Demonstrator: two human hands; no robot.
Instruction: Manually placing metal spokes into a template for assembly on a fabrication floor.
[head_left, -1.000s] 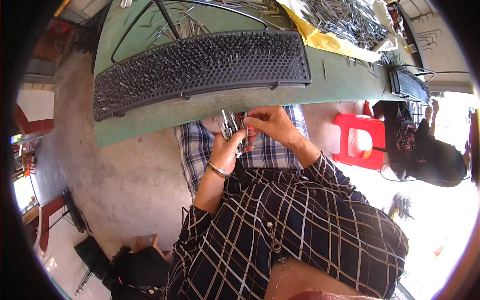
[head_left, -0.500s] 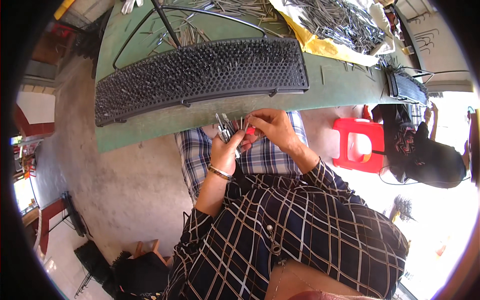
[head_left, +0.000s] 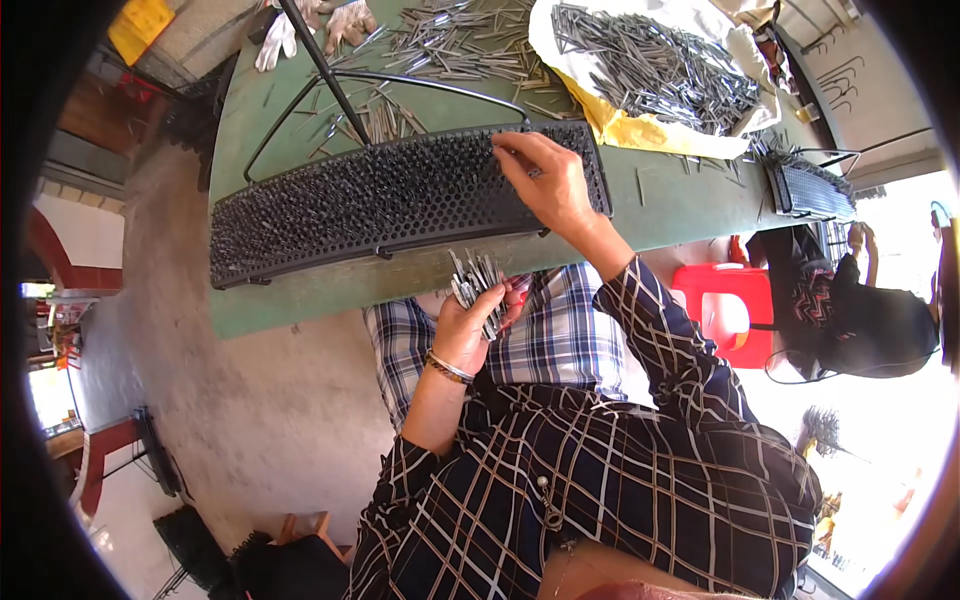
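My left hand (head_left: 468, 325) is closed around a bundle of thin grey metal strips (head_left: 476, 280), held over my lap just below the table's front edge. Their upper ends fan out above the fingers. A long black rack (head_left: 400, 205) full of round holes stands on the green table (head_left: 690, 205). Dark thin pieces stick up densely from its left and middle, while bare holes show towards the right. Over the rack's right part, my right hand (head_left: 555, 190) has thumb and fingers pinched together at the far edge. Whatever lies between these fingertips is too small to make out.
A white and yellow sack (head_left: 630, 132) heaped with metal strips lies at the table's back right. More loose strips (head_left: 450, 45) and gloves (head_left: 348, 25) lie behind the rack. A red stool (head_left: 745, 290) and another person (head_left: 850, 310) are at the right.
My right hand has left the bundle and moved up and forward to the rack. The left hand still holds the strips. The view has shifted, so the table appears lower.
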